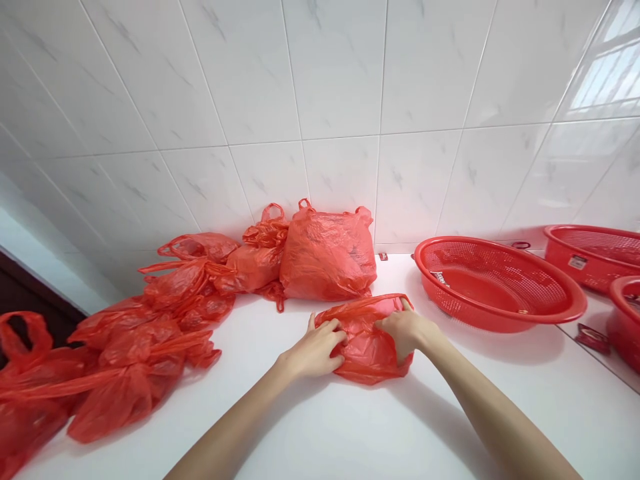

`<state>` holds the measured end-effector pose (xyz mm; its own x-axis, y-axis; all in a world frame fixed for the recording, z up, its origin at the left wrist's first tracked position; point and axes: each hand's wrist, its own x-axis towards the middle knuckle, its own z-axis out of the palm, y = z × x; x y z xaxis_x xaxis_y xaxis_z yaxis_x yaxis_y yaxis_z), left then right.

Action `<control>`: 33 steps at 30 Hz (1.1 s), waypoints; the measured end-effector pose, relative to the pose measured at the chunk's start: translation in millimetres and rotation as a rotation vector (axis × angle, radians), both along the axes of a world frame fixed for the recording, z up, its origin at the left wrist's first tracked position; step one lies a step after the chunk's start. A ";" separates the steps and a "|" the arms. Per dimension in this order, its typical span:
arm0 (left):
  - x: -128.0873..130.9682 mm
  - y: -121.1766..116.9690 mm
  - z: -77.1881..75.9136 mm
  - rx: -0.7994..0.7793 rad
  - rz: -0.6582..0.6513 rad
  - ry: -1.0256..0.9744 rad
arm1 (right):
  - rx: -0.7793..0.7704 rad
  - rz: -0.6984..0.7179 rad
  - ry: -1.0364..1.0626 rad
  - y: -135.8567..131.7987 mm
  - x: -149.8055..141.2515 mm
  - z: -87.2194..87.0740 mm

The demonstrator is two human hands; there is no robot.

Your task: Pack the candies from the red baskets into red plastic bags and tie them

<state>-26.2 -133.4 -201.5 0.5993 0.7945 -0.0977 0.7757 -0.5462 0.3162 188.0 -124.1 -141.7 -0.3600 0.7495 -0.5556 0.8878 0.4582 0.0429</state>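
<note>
A red plastic bag [367, 343] with its mouth spread lies on the white tabletop in front of me. My left hand [317, 347] curls its fingers over the bag's left edge and pinches the film. On the other side, my right hand [406, 331] reaches partly into the mouth, its fingers bent against the plastic at the right rim. Part of the right fingers is hidden by the bag. Whether anything lies inside the bag I cannot tell.
A full red bag [327, 257] stands against the tiled wall. Several knotted red bags [135, 353] are heaped along the left. To the right sits a red perforated basket [495, 283], with another red basket [595, 257] beyond it. A small dark red packet [593, 338] lies nearby.
</note>
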 end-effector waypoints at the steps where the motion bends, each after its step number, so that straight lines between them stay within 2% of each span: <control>1: -0.7 -0.3 -2.3 0.009 0.002 -0.021 | -0.002 0.002 0.000 0.3 -0.3 -0.1; 10: -6.4 -2.8 -18.9 0.044 0.007 -0.153 | -0.003 0.022 0.002 7.0 0.2 -13.9; 17: -6.7 -4.4 -19.4 0.042 0.021 -0.168 | 0.003 0.045 0.008 11.7 1.4 -22.5; 33: -7.1 -5.6 -20.4 0.043 0.028 -0.164 | -0.016 0.035 -0.014 9.5 -1.4 -19.3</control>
<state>-33.3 -138.9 -221.9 0.5822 0.8123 0.0343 0.7306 -0.5412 0.4163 186.6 -114.6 -161.1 -0.3780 0.7273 -0.5728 0.8706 0.4897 0.0474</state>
